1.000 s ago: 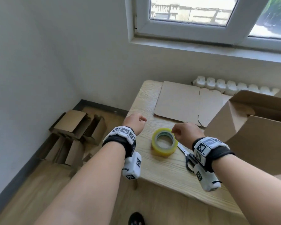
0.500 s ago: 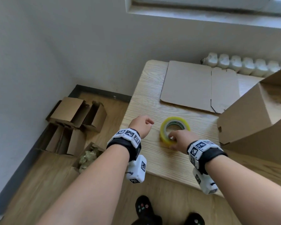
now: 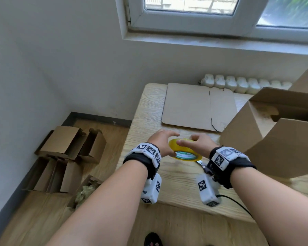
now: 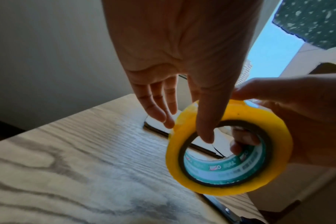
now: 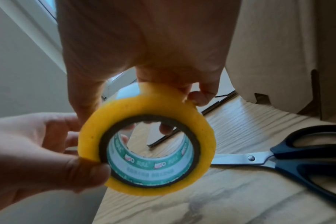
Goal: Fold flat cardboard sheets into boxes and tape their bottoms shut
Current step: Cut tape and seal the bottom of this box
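Observation:
A yellow tape roll with a green-printed core is held tilted a little above the table, between both hands. My left hand pinches its left rim, thumb on the near face and fingers behind. My right hand grips the roll's top and right side, with a fingertip inside the core. A flat cardboard sheet lies at the back of the table. To the right stands a large folded cardboard box, lying on its side with flaps open.
Black-handled scissors lie on the wooden table just under my right wrist. Several folded boxes sit on the floor to the left, by the wall. A white radiator runs behind the table.
The roll lay flat on the table with only my right hand touching it. Now it is lifted and tilted, and my left hand has moved right and taken hold of it.

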A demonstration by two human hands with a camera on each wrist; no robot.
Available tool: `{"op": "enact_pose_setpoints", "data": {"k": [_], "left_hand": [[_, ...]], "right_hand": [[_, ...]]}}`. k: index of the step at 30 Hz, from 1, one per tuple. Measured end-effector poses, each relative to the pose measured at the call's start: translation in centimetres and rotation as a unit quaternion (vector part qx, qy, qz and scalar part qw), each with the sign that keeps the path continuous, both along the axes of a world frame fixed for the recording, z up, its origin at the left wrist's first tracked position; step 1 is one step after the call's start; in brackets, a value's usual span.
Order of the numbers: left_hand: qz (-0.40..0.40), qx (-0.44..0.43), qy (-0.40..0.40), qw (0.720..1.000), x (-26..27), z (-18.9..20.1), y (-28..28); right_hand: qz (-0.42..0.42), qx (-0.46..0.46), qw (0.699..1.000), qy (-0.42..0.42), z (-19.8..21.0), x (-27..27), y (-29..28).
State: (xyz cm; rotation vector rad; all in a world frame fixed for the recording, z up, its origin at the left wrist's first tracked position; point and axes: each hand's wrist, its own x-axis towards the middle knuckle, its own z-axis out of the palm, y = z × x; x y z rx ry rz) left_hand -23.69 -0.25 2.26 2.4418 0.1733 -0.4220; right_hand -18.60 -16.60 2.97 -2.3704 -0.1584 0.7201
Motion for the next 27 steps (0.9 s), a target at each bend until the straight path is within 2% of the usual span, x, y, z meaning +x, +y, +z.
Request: {"op": "enact_pose_setpoints", "data": {"k": [3, 10, 13, 16, 21, 27], "left_hand": [[-0.016, 0.02, -0.008, 1.0, 0.3, 0.8, -0.8], [0.015, -0.022, -0.019, 0.999, 0.6, 1.7, -1.5], [0.023, -0.065, -0.005, 0.998, 0.4, 2.2, -1.3], [0.025, -0.085, -0.012, 0.996, 0.4, 2.9, -1.7], [0.024, -0.057, -0.039, 0.997, 0.6, 3.9, -3.3], [0.013, -0.031, -0.045, 0.998, 0.4, 4.5, -3.9]], "right_hand": [[-0.011, 0.056, 0.998, 0.031, 1.2, -0.1, -1.3], [-0.029, 0.103, 0.992, 0.072, 3.6, -0.8, -3.1], [-0.026, 0.119, 0.989, 0.078, 4.5, -1.3, -3.9], [-0.014, 0.089, 0.995, 0.05, 5.6, -1.5, -4.1], [-0.026, 0.044, 0.999, 0.005, 6.6, -1.3, -4.3], [-0.029, 0.062, 0.997, 0.027, 6.8, -1.7, -5.5]]}}
